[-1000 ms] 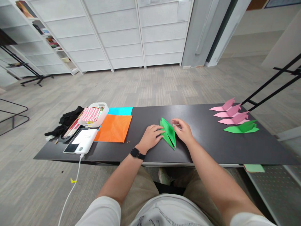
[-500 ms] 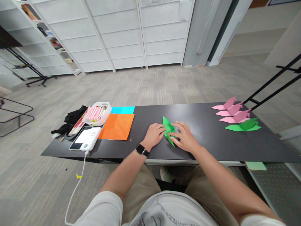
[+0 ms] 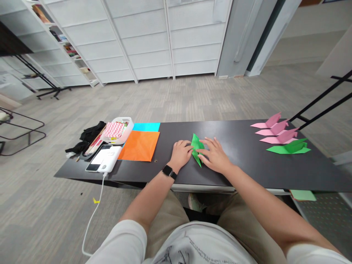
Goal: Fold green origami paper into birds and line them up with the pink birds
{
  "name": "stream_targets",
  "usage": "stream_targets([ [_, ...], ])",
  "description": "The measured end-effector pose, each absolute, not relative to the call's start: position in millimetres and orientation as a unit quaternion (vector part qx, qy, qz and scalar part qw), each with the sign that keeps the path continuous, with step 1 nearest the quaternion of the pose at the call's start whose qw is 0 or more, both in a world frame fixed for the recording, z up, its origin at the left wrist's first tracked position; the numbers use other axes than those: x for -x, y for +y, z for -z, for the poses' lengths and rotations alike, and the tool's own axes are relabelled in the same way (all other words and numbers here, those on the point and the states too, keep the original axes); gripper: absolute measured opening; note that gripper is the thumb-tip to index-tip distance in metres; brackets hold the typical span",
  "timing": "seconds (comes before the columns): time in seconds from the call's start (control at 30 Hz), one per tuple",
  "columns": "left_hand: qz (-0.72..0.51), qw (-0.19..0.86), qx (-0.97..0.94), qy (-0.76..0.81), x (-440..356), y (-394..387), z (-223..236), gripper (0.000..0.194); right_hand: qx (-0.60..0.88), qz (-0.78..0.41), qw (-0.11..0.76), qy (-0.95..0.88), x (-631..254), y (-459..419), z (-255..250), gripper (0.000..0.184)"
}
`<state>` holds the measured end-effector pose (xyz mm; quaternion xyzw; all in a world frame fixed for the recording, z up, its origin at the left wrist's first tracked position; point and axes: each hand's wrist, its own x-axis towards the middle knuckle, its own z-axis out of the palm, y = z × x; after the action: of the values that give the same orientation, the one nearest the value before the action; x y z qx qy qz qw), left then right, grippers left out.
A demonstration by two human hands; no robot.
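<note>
A folded piece of green origami paper point(image 3: 195, 141) lies on the dark table, its pointed ends directed away from and toward me. At its left edge, my left hand point(image 3: 180, 155) holds it with bent fingers and the thumb close together. My right hand point(image 3: 216, 156) is on its right side, thumb and index finger at the paper's lower folds, the other fingers spread more loosely. The fingertips cover part of the folds. A black watch is on my left wrist.
Three pink paper cranes point(image 3: 279, 137) and a green one point(image 3: 290, 147) stand in a row at the right. Orange paper point(image 3: 140, 146), blue paper point(image 3: 147, 127), a white basket point(image 3: 128, 128), a phone point(image 3: 96, 161) and a cabled white power bank point(image 3: 110, 161) occupy the table's left.
The green paper looks narrower, its right side drawn in toward the middle. My hands stay on either side of it. The whole view has shifted slightly.
</note>
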<state>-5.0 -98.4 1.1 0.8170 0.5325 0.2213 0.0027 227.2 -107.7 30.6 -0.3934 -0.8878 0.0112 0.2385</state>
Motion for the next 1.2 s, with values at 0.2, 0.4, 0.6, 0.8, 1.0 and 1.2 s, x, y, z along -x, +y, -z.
stream_targets([
  [0.2,-0.215,-0.043,-0.795,0.566,3.9,-104.2,-5.8,0.018,0.427,-0.012,0.383,-0.819,-249.4,-141.7,-10.5,0.027],
  [0.4,-0.205,-0.063,-0.794,0.569,-2.0,-108.6,-10.8,0.020,0.463,-0.030,0.264,-0.846,-233.8,-156.3,-4.7,0.036],
  [0.6,-0.205,-0.061,-0.825,0.524,-2.4,-111.2,-10.1,0.021,0.533,0.013,0.155,-0.831,-208.1,-155.0,-4.0,0.043],
  [0.8,-0.196,-0.012,-0.874,0.445,-3.7,-114.7,-11.8,0.023,0.586,0.031,0.142,-0.797,-220.4,-139.2,-1.8,0.046],
  [1.0,-0.197,0.009,-0.876,0.439,-6.5,-118.9,-14.6,0.028,0.535,0.041,0.160,-0.829,-222.8,-136.6,1.8,0.044],
  [1.2,-0.198,0.011,-0.874,0.444,-6.6,-119.0,-13.6,0.027,0.536,0.023,0.162,-0.828,-224.7,-135.3,2.9,0.041],
])
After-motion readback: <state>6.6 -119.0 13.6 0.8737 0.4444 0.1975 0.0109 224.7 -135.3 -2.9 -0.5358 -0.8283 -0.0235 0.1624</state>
